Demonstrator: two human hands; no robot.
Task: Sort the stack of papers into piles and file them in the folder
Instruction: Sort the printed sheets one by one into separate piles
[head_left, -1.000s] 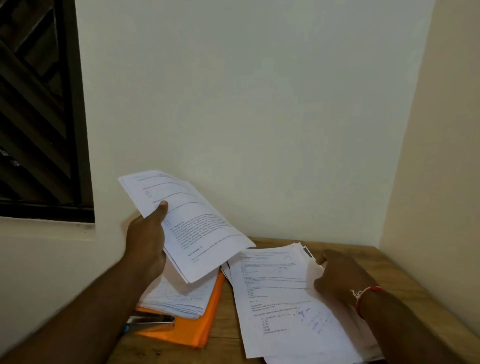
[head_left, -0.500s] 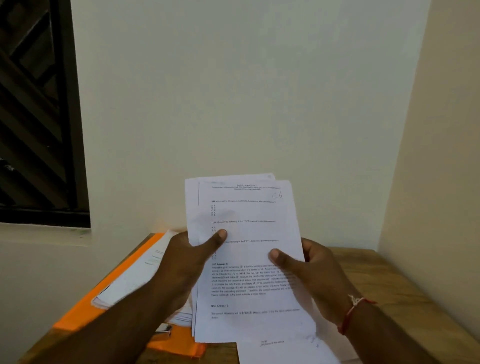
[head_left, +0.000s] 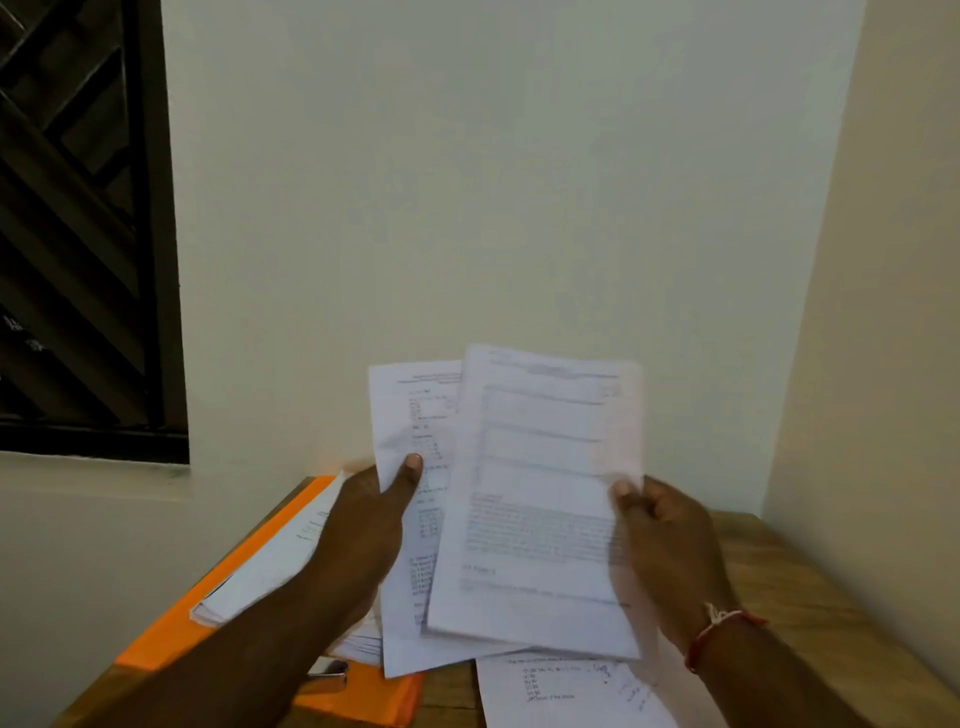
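Observation:
My left hand (head_left: 371, 512) grips a printed sheet (head_left: 405, 415) by its left edge, thumb on the front. My right hand (head_left: 662, 535) pinches a second printed sheet (head_left: 540, 493) at its right edge; this sheet overlaps the first and is blurred. Both sheets are held up above the table. An orange folder (head_left: 171, 634) lies open on the left of the wooden table with a pile of white papers (head_left: 270, 566) on it. More printed papers (head_left: 566, 691) with blue handwriting lie on the table under the held sheets.
The wooden table (head_left: 810, 587) stands in a corner between a pale wall behind and a wall on the right. A dark window grille (head_left: 78, 234) fills the upper left. A metal clip (head_left: 327, 673) shows on the folder near my left forearm.
A second ago my left hand alone held papers while the right rested on the table pile. Then both hands held one stack together; now the top sheet has slid right, apart from the one behind.

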